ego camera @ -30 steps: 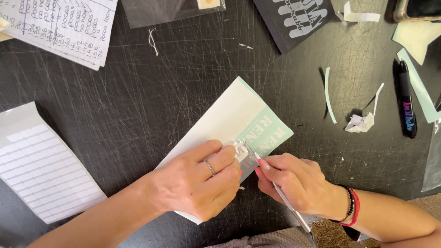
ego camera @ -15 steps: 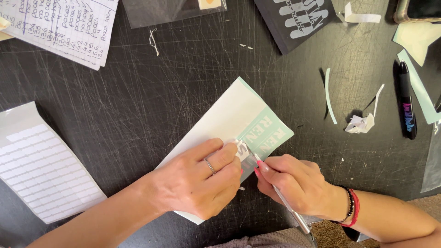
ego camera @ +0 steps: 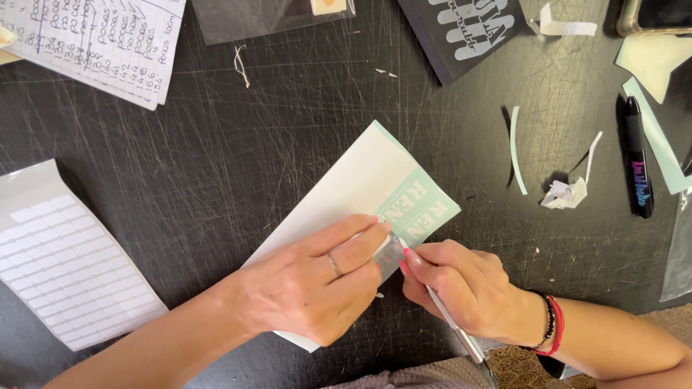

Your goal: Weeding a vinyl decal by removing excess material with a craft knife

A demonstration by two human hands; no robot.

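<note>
At the lower middle of the frame a thin metal weeding tool [ego camera: 450, 324] is gripped pen-fashion in the right hand [ego camera: 468, 292], its fingers pressed together around the shaft and its tip set at the edge of the mint vinyl decal [ego camera: 422, 212]. Just left of it, the left hand [ego camera: 317, 284] is laid flat on the white backing sheet [ego camera: 339, 198], fingers together and pressing down, the fingertips touching a lifted, clear-looking strip beside the tool's tip. The sheet lies slantwise across the centre of the dark scratched counter [ego camera: 216, 158]. It is judged to be light, thin and limp, easily creased or torn, with a slick backing that would slide unless pinned; the cut film is likely sticky and delicate, best taken at a loose corner and peeled low. Further off, a lined label sheet [ego camera: 65, 266] is seen at the left edge, with vinyl scraps [ego camera: 566, 193] and a black marker [ego camera: 638, 162] at the right. At the top of the frame lie a handwritten page [ego camera: 94, 43] and a dark printed card [ego camera: 472, 29].
</note>
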